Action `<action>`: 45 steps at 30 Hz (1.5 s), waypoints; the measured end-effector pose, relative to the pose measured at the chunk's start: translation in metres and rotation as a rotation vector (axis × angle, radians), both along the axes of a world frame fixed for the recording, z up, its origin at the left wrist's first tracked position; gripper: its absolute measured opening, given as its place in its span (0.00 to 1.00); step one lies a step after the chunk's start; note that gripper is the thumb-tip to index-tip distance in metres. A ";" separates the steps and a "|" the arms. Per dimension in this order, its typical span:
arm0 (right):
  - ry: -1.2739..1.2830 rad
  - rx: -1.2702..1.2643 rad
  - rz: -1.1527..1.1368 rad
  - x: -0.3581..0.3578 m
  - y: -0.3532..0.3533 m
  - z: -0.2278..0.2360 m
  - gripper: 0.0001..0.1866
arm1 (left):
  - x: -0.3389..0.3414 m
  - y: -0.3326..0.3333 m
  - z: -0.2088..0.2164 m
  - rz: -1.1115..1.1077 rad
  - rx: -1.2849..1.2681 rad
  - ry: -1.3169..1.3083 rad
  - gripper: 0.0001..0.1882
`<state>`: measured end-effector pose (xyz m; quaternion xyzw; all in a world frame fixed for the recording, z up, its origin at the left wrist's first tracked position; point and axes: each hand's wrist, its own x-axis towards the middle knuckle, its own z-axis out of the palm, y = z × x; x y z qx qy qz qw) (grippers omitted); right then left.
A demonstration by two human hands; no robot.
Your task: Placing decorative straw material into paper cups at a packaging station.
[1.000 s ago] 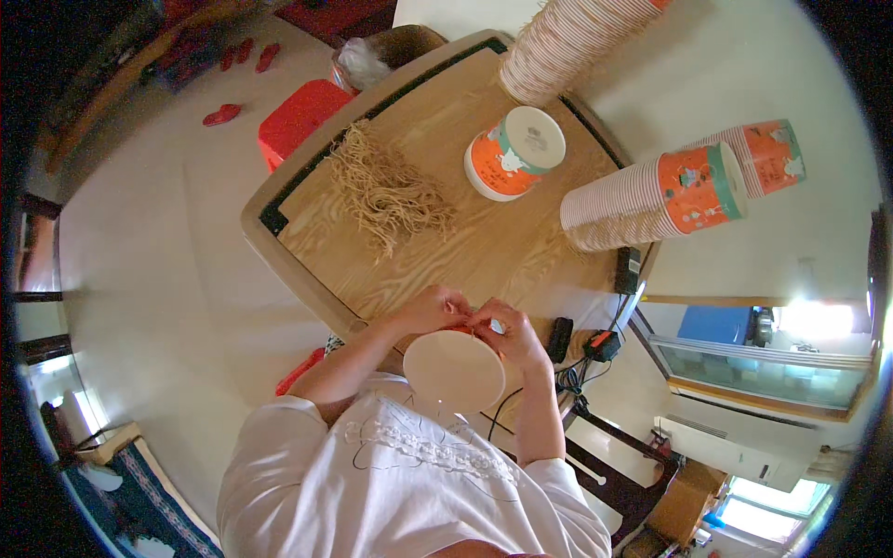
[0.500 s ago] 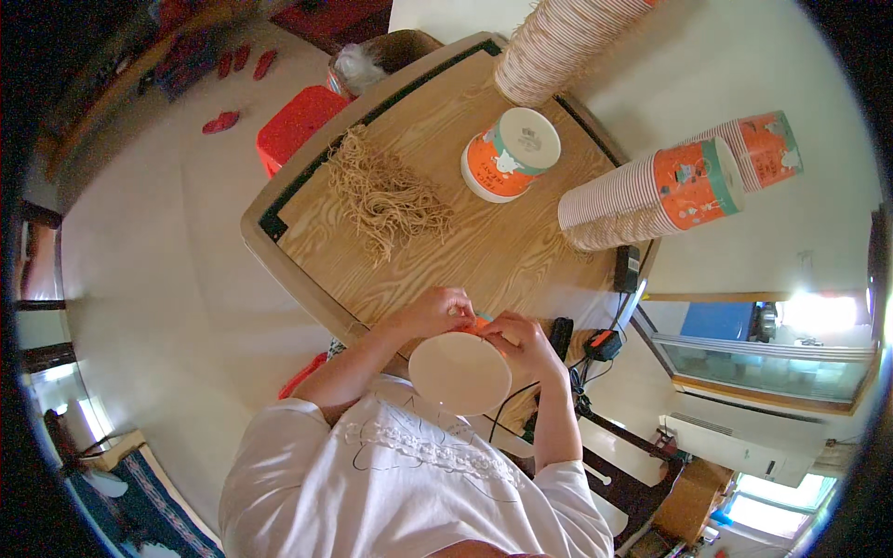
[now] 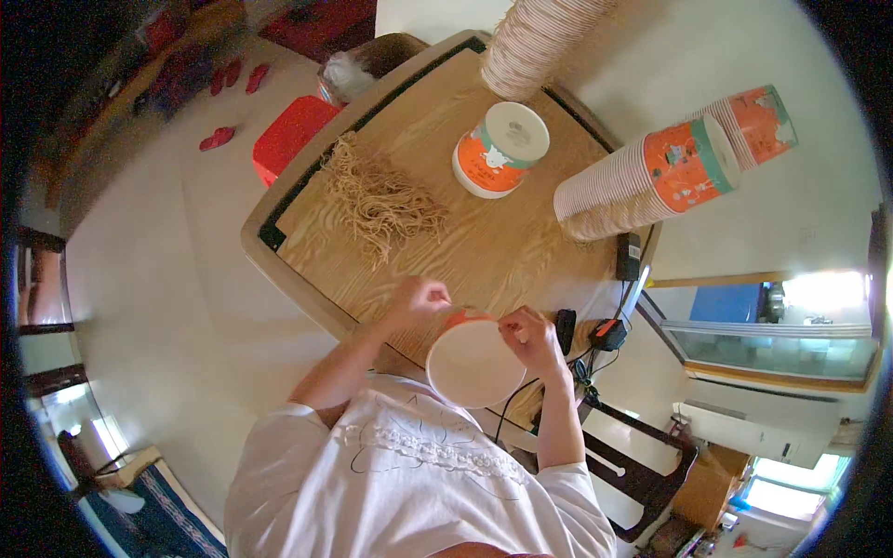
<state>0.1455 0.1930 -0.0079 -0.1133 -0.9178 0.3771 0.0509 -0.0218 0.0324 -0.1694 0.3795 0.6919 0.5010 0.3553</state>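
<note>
A paper tub (image 3: 476,368) with a white inside and an orange outer wall rests against my shirt at the table's near edge, its wide mouth turned toward me. My left hand (image 3: 420,299) is off the tub's far left side, slightly blurred, fingertips pinched together. On the opposite side my right hand (image 3: 533,338) has its fingers closed close by the tub's wall. Whatever sits between either hand's fingertips is too small to make out. Beyond them lies a loose heap of tan strings (image 3: 386,206). Another orange and green tub (image 3: 502,151) stands upside down on the table.
Long nested stacks of tubs, one stack (image 3: 642,181) at the right and another stack (image 3: 539,46) at the far edge, have tan string along them. Black adapters (image 3: 629,257) and cables lie by the right edge. A red stool (image 3: 293,138) stands beyond the table's left side.
My left hand has drawn away from the tub to the left and up. My right hand and the tub have shifted slightly right, and the view has moved a little.
</note>
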 end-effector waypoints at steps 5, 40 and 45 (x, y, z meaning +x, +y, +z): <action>0.021 -0.068 -0.460 0.027 0.023 -0.028 0.04 | -0.041 -0.052 0.016 0.157 -0.053 0.156 0.05; -0.042 -0.041 0.006 -0.074 -0.039 -0.062 0.13 | -0.012 -0.097 0.266 0.307 0.688 -0.431 0.06; -0.123 -0.175 -0.259 -0.005 -0.039 -0.037 0.23 | -0.017 -0.113 0.238 0.358 0.251 -0.370 0.09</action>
